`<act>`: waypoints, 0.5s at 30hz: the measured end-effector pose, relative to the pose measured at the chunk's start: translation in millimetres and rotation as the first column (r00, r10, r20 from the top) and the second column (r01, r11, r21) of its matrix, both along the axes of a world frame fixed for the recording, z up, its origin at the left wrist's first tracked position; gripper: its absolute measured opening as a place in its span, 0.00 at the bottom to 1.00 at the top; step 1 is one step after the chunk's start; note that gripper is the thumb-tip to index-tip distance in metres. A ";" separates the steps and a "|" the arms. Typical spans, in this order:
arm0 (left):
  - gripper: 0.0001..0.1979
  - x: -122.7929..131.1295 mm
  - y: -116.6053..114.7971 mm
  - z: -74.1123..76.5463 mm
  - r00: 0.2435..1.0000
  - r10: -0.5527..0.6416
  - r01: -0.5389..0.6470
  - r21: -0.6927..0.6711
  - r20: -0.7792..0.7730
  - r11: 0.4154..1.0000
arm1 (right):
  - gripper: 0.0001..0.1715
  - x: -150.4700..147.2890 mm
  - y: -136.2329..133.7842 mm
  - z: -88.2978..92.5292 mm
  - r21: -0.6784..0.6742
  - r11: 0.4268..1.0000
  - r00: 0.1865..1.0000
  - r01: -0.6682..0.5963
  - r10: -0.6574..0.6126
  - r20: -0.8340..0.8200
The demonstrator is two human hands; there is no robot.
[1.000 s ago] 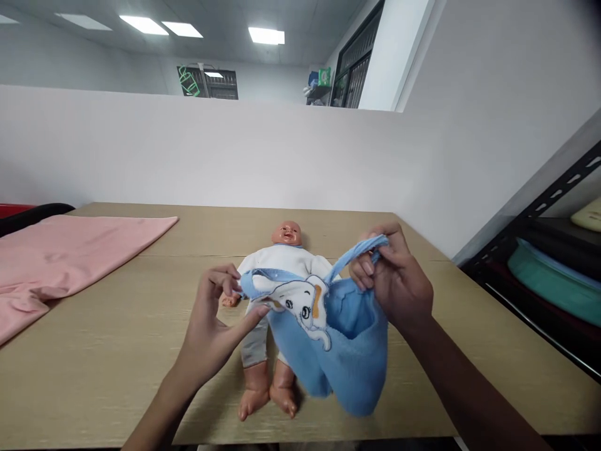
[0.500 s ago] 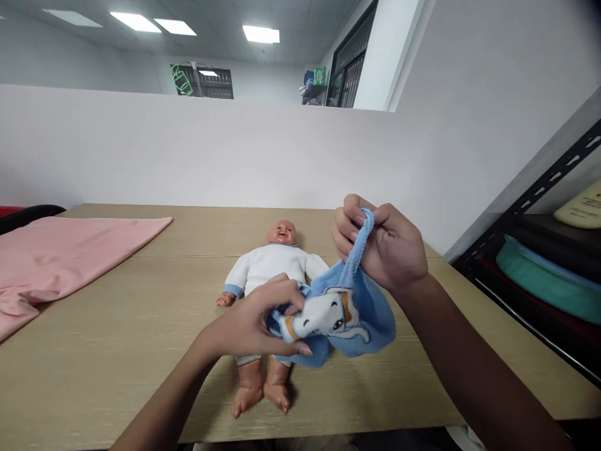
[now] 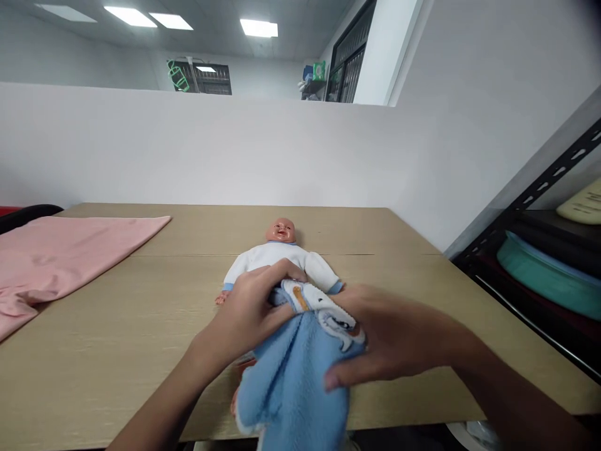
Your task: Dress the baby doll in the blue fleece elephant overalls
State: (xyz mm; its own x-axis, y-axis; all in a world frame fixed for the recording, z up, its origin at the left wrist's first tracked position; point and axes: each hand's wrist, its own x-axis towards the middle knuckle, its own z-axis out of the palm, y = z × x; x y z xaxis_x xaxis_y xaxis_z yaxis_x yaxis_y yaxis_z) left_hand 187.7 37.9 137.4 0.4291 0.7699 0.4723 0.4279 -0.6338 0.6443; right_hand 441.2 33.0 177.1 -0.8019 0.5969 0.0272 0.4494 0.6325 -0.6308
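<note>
A blue plush cloth item with a white animal patch along its upper edge hangs in front of me, its lower part spilling past the table's front edge. My left hand is closed on its upper left corner, thumb in front. At the right side of the cloth, my right hand is blurred; its thumb lies across the front, spread away, and the other fingers are hidden behind the cloth. Behind the cloth a baby doll lies on its back in a white top with blue cuffs. The cloth and my hands cover most of its lower body.
A pink cloth is spread at the left of the wooden table. On the right stands a black rack holding a teal basin and a pale yellow item. A white partition rises behind the table.
My right hand has come down from holding up a narrow blue band to the side of the cloth. The cloth has unfolded downward and now covers the doll's legs more.
</note>
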 end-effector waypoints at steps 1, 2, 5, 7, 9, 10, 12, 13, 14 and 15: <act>0.06 -2.3 1.0 2.9 0.999 -0.006 0.004 -0.064 -0.039 0.998 | 0.19 -2.4 0.3 -8.3 -0.033 0.999 1.000 0.015 -0.014 0.008; 0.07 -6.3 2.5 4.7 0.994 -0.054 0.040 -0.145 -0.092 0.989 | 0.17 -3.1 1.8 -15.9 -0.073 0.997 0.999 0.036 -0.037 -0.007; 0.18 -24.7 10.0 0.4 0.926 -0.332 0.250 -0.362 -0.182 0.898 | 0.12 2.2 10.4 -33.4 -0.223 0.974 0.985 0.040 -0.076 -0.156; 0.22 -36.3 15.6 -10.6 0.887 -0.441 0.355 -0.410 -0.136 0.840 | 0.20 6.0 16.7 -42.0 -0.327 0.944 0.968 0.051 -0.127 -0.217; 0.20 -42.3 18.8 -24.4 0.899 -0.432 0.362 -0.430 -0.076 0.827 | 0.25 5.0 21.2 -49.0 -0.416 0.908 0.970 0.042 -0.137 -0.202; 0.18 -42.9 19.0 -30.8 0.916 -0.396 0.333 -0.439 -0.057 0.834 | 0.28 2.5 22.6 -51.7 -0.441 0.897 0.975 0.019 -0.115 -0.192; 0.17 -40.6 16.4 -40.6 0.951 -0.306 0.259 -0.452 -0.032 0.853 | 0.35 -5.1 24.0 -55.1 -0.449 0.892 0.979 -0.057 -0.039 -0.201; 0.17 -39.0 14.1 -43.5 0.962 -0.271 0.231 -0.458 -0.023 0.858 | 0.38 -9.2 24.3 -56.0 -0.440 0.894 0.978 -0.088 -0.007 -0.210; 0.17 -37.9 11.4 -45.3 0.967 -0.253 0.217 -0.472 -0.014 0.855 | 0.39 -12.8 24.2 -56.6 -0.428 0.897 0.977 -0.106 0.013 -0.215; 0.17 -37.6 8.5 -46.2 0.965 -0.261 0.225 -0.497 -0.002 0.838 | 0.37 -15.8 23.9 -57.1 -0.418 0.901 0.977 -0.112 0.023 -0.212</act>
State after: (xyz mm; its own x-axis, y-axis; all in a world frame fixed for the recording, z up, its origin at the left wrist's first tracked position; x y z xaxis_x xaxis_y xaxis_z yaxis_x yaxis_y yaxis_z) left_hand 150.1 46.4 91.2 0.6497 0.7597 0.0267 0.3547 -0.3341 0.8733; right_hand 425.4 56.9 120.0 -0.8456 0.5309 -0.0561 0.2541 0.3077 -0.9169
